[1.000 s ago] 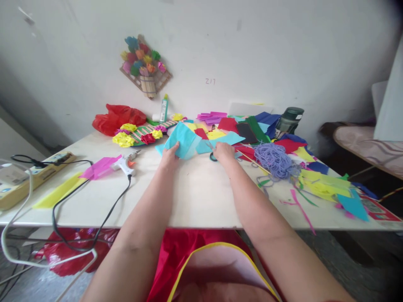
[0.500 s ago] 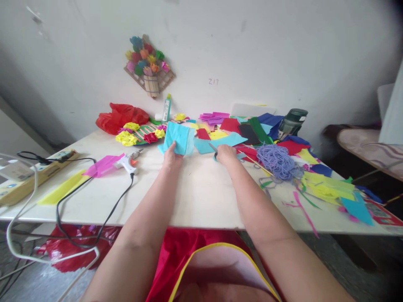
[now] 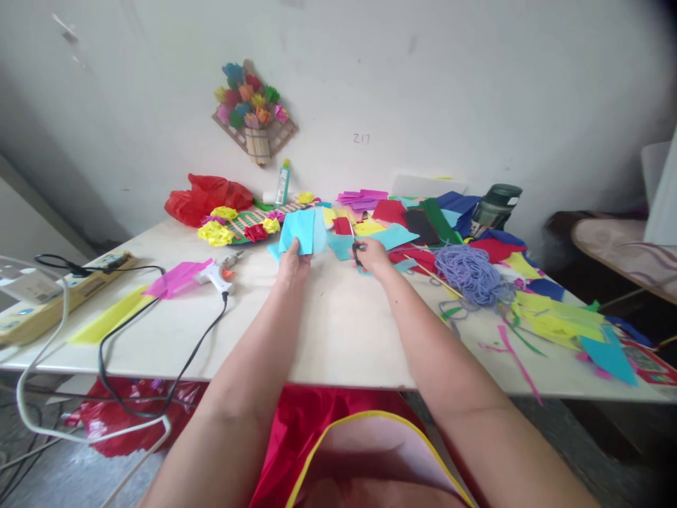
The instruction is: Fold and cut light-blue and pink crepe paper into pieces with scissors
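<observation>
My left hand point(image 3: 294, 262) grips a folded piece of light blue crepe paper point(image 3: 298, 231) by its lower edge, thumb on top. A paler strip shows along the paper's right side. In my right hand point(image 3: 373, 255) is a pair of scissors point(image 3: 356, 245), blades pointing up and away from me. The scissors are apart from the held paper, to its right. Behind them lies a larger light blue paper piece point(image 3: 395, 236). Left of my left hand, a white glue gun point(image 3: 216, 275) rests on the table.
Paper scraps and a purple yarn bundle point(image 3: 470, 274) cover the right side. A dark bottle point(image 3: 496, 206) stands behind them. Cords run from a power strip point(image 3: 68, 296) at left. Paper flowers on a green board point(image 3: 240, 226) lie at the back left.
The scissors in my right hand have swung from pointing left to pointing upward, and the hand has shifted slightly left. My left hand still holds the blue paper; the view has shifted a little.
</observation>
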The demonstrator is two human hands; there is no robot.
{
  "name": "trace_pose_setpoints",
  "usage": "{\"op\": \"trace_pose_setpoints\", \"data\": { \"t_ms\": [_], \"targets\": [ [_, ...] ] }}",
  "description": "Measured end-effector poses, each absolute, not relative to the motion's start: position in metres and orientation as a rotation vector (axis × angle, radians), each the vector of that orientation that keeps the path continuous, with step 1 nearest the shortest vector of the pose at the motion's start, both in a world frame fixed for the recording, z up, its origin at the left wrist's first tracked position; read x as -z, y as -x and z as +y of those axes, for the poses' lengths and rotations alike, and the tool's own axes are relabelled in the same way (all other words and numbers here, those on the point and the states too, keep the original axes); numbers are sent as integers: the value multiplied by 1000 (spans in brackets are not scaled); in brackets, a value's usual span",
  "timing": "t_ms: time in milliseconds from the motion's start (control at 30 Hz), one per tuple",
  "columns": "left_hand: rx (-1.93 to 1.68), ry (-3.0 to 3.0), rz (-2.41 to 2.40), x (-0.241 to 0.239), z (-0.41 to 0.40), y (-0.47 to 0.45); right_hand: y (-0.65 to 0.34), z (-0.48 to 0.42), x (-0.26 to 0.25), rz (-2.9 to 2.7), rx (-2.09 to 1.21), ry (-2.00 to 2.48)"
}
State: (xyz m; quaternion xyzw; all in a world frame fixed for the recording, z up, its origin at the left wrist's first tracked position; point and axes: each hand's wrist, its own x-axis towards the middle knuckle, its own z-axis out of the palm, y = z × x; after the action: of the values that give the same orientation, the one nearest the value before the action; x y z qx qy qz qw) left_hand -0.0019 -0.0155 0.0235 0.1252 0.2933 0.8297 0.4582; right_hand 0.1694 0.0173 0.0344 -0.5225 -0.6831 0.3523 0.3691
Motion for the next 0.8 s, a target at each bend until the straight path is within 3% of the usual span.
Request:
{"op": "trace_pose_setpoints", "data": {
  "t_ms": [100,367,800],
  "targets": [
    [-2078,-262,649,-25,-17,2,-154,9,-32,-1628,-1202,1161],
    [-2058,-313,686,-28,-20,3,-149,-5,-31,-1635,-1584,971],
    [-2094,-242,739,-28,-18,7,-138,-19,-29,-1676,-1797,822]
  ]
}}
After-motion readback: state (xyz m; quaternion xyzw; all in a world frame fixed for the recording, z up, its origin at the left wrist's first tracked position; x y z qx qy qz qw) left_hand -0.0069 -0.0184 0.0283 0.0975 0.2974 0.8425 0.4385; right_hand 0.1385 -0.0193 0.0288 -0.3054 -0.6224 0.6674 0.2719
